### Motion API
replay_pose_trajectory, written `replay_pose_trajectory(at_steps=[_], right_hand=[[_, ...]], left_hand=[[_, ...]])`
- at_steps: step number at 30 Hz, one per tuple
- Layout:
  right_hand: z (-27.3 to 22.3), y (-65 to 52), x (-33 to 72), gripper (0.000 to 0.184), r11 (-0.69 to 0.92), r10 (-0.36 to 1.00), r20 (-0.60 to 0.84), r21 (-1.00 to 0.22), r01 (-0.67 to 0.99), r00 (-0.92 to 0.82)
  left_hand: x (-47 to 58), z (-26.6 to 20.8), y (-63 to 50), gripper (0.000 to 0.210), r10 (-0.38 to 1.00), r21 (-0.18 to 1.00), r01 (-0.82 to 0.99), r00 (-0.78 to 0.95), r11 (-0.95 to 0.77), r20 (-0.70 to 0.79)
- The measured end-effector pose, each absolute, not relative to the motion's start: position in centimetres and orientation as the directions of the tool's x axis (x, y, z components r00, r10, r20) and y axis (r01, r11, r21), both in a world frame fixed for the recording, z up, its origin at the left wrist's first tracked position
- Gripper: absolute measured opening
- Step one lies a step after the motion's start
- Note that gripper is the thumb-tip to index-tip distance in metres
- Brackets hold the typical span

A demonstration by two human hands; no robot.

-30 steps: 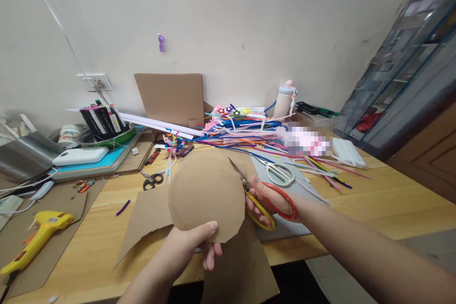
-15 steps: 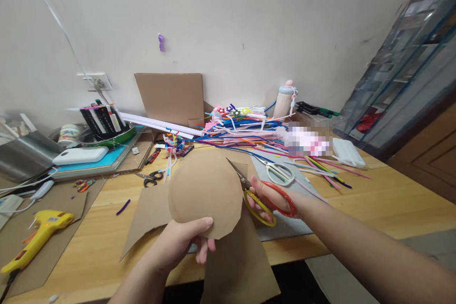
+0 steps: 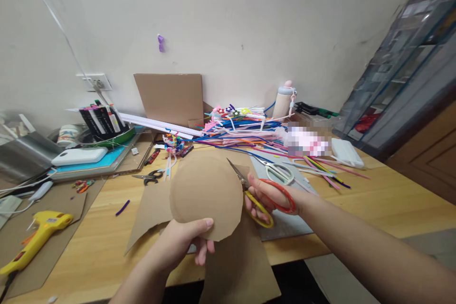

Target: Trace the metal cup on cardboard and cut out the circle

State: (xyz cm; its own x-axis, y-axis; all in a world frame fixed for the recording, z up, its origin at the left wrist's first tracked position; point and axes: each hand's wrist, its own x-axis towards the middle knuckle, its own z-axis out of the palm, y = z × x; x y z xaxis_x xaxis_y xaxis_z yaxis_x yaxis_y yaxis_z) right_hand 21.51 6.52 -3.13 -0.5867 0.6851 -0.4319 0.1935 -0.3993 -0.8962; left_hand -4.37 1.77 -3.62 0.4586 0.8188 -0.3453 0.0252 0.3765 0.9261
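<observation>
My left hand grips a roughly round piece of brown cardboard at its lower edge, thumb on top and fingers underneath. The disc's lower right edge is cut in short straight facets. My right hand is wrapped round scissors with one red and one yellow handle loop. Their blades lie along the disc's right edge, tips pointing up and left. Brown cardboard offcut shows left of the disc, and another cardboard piece hangs over the table's front edge below it. Whether these join is hidden.
A yellow glue gun lies at left on cardboard. Black scissors and white-handled scissors lie behind the disc. Colourful pipe cleaners are heaped at the back, near a bottle. Markers stand at back left.
The cardboard disc has shifted slightly right and down, and the offcut at its left has moved a little right. Both hands keep their holds, and the scissors have barely moved.
</observation>
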Motion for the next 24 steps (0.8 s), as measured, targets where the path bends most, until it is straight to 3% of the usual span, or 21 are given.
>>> replay_pose_trajectory(at_steps=[5,8,15,20,22,24], right_hand=[[-1.5,6.8,22.3,0.087,-0.386,0.638,-0.470,-0.881,0.275,-0.610],[-1.9,6.7,22.2,0.081,-0.351,0.710,-0.437,-0.899,0.260,-0.553],[-5.4,6.4,20.9,0.062,-0.276,0.918,-0.291,-0.957,0.091,-0.269],[-5.4,4.5,20.1,0.042,-0.216,0.959,-0.200,-0.974,-0.065,-0.203],[-5.3,3.7,20.8,0.034,-0.189,0.975,-0.170,-0.972,-0.136,-0.145],[-5.4,3.3,22.2,0.030,-0.140,0.990,-0.139,-0.967,-0.215,-0.020]], left_hand=[[-4.9,-3.3,1.8,0.031,0.794,0.918,0.058,0.481,0.393,-0.370],[-4.8,-3.2,2.0,0.031,0.770,0.898,0.027,0.505,0.438,-0.391],[-3.9,-4.0,2.0,0.036,0.789,0.893,-0.011,0.475,0.450,-0.391],[-2.7,-4.3,0.8,0.046,0.723,0.900,0.143,0.550,0.411,-0.417],[-2.7,-4.0,0.7,0.049,0.721,0.922,0.180,0.579,0.343,-0.381],[-3.3,-3.6,1.3,0.058,0.810,0.950,0.275,0.517,0.149,-0.277]])
